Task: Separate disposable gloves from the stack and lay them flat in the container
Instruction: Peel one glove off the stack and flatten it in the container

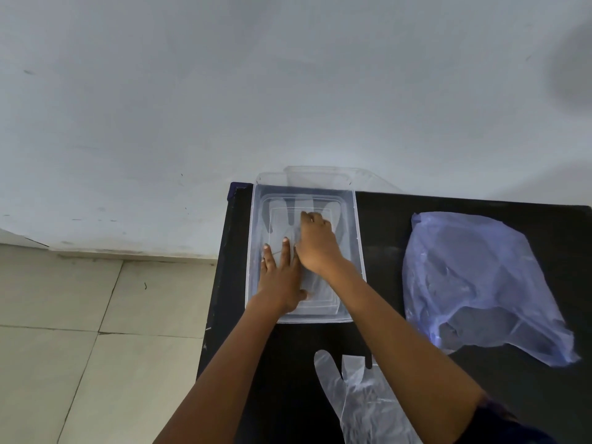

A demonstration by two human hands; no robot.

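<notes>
A clear plastic container (358, 238) stands on the black table, and both my hands are inside it. A transparent glove (282, 216) lies on its floor, fingers pointing away from me. My left hand (280, 277) presses flat on the near part of that glove with straight fingers. Beside it, my right hand (317, 241) reaches further in, its fingers bent down onto the glove's finger part; whether they pinch the film is unclear. The stack of clear gloves (358, 398) lies near the table's front edge, partly under my right forearm.
A crumpled bluish plastic bag (480, 283) lies on the table (384, 225) to the right of the container. A clear lid (333, 176) leans behind the container against the pale wall. The table's left edge drops to a tiled floor (96, 331).
</notes>
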